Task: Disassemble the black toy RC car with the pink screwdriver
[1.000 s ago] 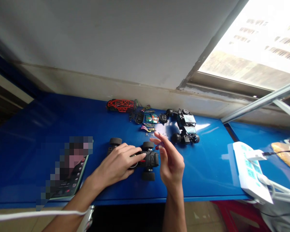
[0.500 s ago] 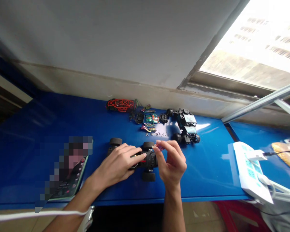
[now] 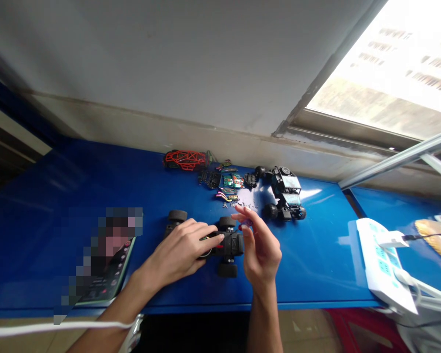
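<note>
A black toy car chassis [image 3: 232, 243] with thick black wheels lies on the blue table near its front edge. My left hand [image 3: 185, 240] rests over its middle, fingers curled down around it; a red bit and a pale wire show by the fingertips. My right hand [image 3: 260, 245] is just right of the chassis, thumb and fingers bent around a small reddish-purple see-through piece [image 3: 245, 224]. Most of that piece is hidden, so I cannot make out its kind. Behind the hands lie small dark screws [image 3: 242, 205] and a green-and-orange car body shell [image 3: 233, 181].
A red tube-frame car body [image 3: 186, 160] lies by the wall. To its right stands a black and light-blue toy truck [image 3: 287, 189]. A phone [image 3: 110, 279] leans at the left, partly blurred out. A white power strip [image 3: 384, 267] with plugs sits at the right.
My right hand's fingertips have parted a little and lifted off the chassis wheel, with the reddish-purple piece still among them. My left hand stays on the chassis.
</note>
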Demonstrator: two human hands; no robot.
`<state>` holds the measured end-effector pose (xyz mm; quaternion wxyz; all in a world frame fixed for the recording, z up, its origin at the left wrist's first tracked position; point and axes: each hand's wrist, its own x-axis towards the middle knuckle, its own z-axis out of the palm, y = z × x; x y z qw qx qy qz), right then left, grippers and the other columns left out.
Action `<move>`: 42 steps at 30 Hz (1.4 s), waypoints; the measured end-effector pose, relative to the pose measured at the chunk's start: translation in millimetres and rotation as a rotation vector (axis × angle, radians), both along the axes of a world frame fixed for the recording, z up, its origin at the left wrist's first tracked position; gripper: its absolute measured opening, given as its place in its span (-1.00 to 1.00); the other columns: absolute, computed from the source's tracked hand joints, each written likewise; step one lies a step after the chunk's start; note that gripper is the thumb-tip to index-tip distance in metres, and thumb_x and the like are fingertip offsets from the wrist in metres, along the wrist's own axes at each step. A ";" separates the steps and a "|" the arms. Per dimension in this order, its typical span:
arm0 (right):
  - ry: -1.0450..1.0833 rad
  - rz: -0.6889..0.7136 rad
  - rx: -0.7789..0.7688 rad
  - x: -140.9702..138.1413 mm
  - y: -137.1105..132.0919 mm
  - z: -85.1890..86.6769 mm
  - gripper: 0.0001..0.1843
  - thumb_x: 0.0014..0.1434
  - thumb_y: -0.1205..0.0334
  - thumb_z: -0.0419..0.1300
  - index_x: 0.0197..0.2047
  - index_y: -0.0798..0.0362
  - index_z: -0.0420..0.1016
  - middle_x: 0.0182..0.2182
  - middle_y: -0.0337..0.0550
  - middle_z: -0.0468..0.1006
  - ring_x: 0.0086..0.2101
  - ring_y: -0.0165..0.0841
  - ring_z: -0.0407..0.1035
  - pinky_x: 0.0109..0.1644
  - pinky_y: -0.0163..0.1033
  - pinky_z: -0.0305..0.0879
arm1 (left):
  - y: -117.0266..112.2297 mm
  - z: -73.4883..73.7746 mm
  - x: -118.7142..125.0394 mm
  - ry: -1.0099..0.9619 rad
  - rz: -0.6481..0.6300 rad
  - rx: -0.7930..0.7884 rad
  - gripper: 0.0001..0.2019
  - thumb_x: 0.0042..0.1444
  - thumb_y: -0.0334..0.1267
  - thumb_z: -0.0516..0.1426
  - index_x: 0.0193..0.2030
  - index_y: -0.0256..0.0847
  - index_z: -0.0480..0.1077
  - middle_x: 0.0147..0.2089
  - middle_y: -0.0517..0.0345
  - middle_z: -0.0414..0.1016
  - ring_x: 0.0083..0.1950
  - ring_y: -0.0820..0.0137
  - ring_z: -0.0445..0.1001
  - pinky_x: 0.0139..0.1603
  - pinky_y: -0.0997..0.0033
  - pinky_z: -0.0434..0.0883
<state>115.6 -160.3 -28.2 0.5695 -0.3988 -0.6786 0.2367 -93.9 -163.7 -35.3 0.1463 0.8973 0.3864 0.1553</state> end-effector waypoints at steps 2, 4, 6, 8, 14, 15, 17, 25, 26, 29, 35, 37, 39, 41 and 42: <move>-0.005 0.012 -0.004 0.2 -1.6 0.8 -0.49 0.43 0.43 0.09 0.36 -0.11 0.43 0.12 -0.01 0.65 0.00 -0.17 0.63 0.15 0.06 0.57 | -0.1 0.1 -0.2 0.001 0.000 -0.005 -0.40 0.05 -0.47 0.35 0.25 -0.07 0.42 0.22 0.03 0.55 0.11 0.11 0.54 0.10 0.10 0.40; 0.001 0.010 -0.015 -0.4 -2.4 0.4 -0.50 0.43 0.44 0.10 0.35 -0.10 0.44 0.11 -0.01 0.65 -0.03 -0.18 0.64 0.12 0.04 0.59 | -0.3 0.4 -0.3 0.001 -0.001 -0.011 -0.41 0.05 -0.47 0.35 0.24 -0.07 0.42 0.21 0.04 0.55 0.10 0.11 0.54 0.09 0.10 0.40; 0.021 -0.017 -0.014 -1.4 -2.1 -1.0 -0.53 0.41 0.45 0.13 0.30 -0.08 0.49 0.06 -0.02 0.68 -0.09 -0.20 0.66 0.06 0.00 0.61 | -0.3 0.9 -0.3 0.002 -0.003 -0.018 -0.42 0.06 -0.47 0.34 0.23 -0.08 0.43 0.21 0.03 0.55 0.10 0.11 0.54 0.08 0.11 0.40; 0.031 -0.045 0.002 -2.1 -0.6 -2.6 -0.58 0.38 0.46 0.17 0.23 -0.06 0.54 -0.03 -0.03 0.70 -0.16 -0.23 0.66 -0.03 -0.05 0.63 | -0.2 1.1 -0.2 0.004 -0.003 -0.017 -0.43 0.07 -0.47 0.34 0.23 -0.08 0.43 0.20 0.03 0.56 0.10 0.12 0.54 0.09 0.12 0.40; 0.031 -0.112 0.068 -2.1 6.9 -2.6 -0.70 0.30 0.46 0.28 0.04 -0.02 0.61 -0.24 -0.09 0.67 -0.28 -0.29 0.59 -0.23 -0.15 0.60 | 0.0 0.5 0.1 -0.004 -0.002 0.003 -0.41 0.06 -0.46 0.35 0.24 -0.07 0.44 0.19 0.01 0.57 0.12 0.13 0.54 0.10 0.14 0.40; 0.025 -0.120 0.079 -2.3 7.9 -2.1 -0.70 0.29 0.47 0.30 0.03 -0.02 0.61 -0.25 -0.10 0.65 -0.31 -0.30 0.57 -0.26 -0.16 0.58 | -0.1 0.5 0.1 -0.003 -0.003 0.007 -0.41 0.06 -0.45 0.35 0.25 -0.07 0.44 0.19 0.00 0.57 0.12 0.12 0.54 0.10 0.14 0.40; 0.007 -0.144 0.103 -3.2 9.1 -1.5 -0.70 0.27 0.47 0.32 0.02 -0.04 0.62 -0.29 -0.13 0.62 -0.34 -0.33 0.53 -0.31 -0.18 0.55 | -0.3 1.0 0.2 0.000 -0.003 0.011 -0.40 0.05 -0.45 0.35 0.25 -0.08 0.43 0.20 0.00 0.57 0.12 0.11 0.54 0.09 0.14 0.40; 0.012 -0.072 0.040 -0.7 4.7 -2.2 -0.65 0.35 0.46 0.22 0.12 -0.06 0.59 -0.13 -0.08 0.68 -0.25 -0.28 0.59 -0.20 -0.13 0.57 | 0.7 3.4 1.1 0.010 -0.006 0.003 -0.41 0.05 -0.45 0.37 0.24 -0.10 0.43 0.20 -0.01 0.57 0.11 0.10 0.55 0.07 0.13 0.42; 0.009 -0.042 0.010 0.9 3.2 -1.7 -0.62 0.38 0.45 0.16 0.17 -0.06 0.56 -0.06 -0.05 0.68 -0.20 -0.25 0.61 -0.16 -0.10 0.59 | 0.6 3.0 1.1 0.011 -0.007 0.003 -0.41 0.05 -0.45 0.37 0.24 -0.10 0.43 0.20 -0.01 0.57 0.11 0.10 0.55 0.06 0.13 0.42; -0.010 0.019 -0.028 4.2 -0.7 0.2 -0.54 0.44 0.43 0.06 0.30 -0.09 0.47 0.09 0.00 0.66 -0.07 -0.19 0.63 -0.07 -0.06 0.61 | -0.2 1.1 0.9 0.004 -0.007 -0.004 -0.41 0.05 -0.45 0.37 0.24 -0.09 0.42 0.20 0.00 0.56 0.10 0.11 0.55 0.06 0.12 0.42; -0.030 -0.026 -0.001 -0.3 -1.1 1.6 -0.50 0.42 0.47 0.07 0.30 -0.13 0.49 0.07 -0.07 0.68 -0.07 -0.21 0.65 -0.06 -0.09 0.62 | -0.6 0.3 0.5 -0.002 0.000 -0.017 -0.41 0.05 -0.46 0.36 0.23 -0.08 0.42 0.20 0.03 0.56 0.09 0.10 0.55 0.07 0.10 0.41; -0.026 -0.042 0.012 -2.1 -0.2 2.4 -0.50 0.39 0.50 0.11 0.27 -0.13 0.52 0.03 -0.10 0.70 -0.10 -0.23 0.65 -0.05 -0.11 0.61 | 0.1 0.6 0.4 -0.005 -0.001 -0.025 -0.43 0.06 -0.46 0.36 0.22 -0.08 0.43 0.19 0.03 0.56 0.09 0.10 0.54 0.07 0.11 0.41; -0.013 -0.035 0.031 -2.9 1.2 4.0 -0.49 0.35 0.54 0.16 0.24 -0.13 0.55 -0.02 -0.11 0.71 -0.13 -0.25 0.65 -0.04 -0.11 0.60 | 0.5 0.4 0.4 -0.009 -0.003 -0.031 -0.43 0.07 -0.45 0.36 0.23 -0.07 0.43 0.20 0.04 0.56 0.11 0.11 0.54 0.08 0.12 0.40; -0.002 -0.013 0.051 -2.8 2.8 6.3 -0.48 0.32 0.57 0.19 0.22 -0.12 0.57 -0.07 -0.11 0.71 -0.15 -0.26 0.63 -0.07 -0.12 0.60 | 0.5 -0.2 0.3 -0.009 -0.001 -0.032 -0.42 0.07 -0.45 0.36 0.24 -0.06 0.42 0.21 0.04 0.55 0.12 0.11 0.53 0.10 0.12 0.40; 0.003 -0.007 0.063 -2.6 3.7 7.5 -0.48 0.31 0.58 0.20 0.20 -0.11 0.58 -0.09 -0.10 0.71 -0.16 -0.27 0.62 -0.10 -0.13 0.60 | 0.3 -0.6 0.3 -0.009 0.001 -0.030 -0.42 0.07 -0.46 0.35 0.24 -0.06 0.42 0.21 0.04 0.55 0.12 0.10 0.53 0.10 0.12 0.39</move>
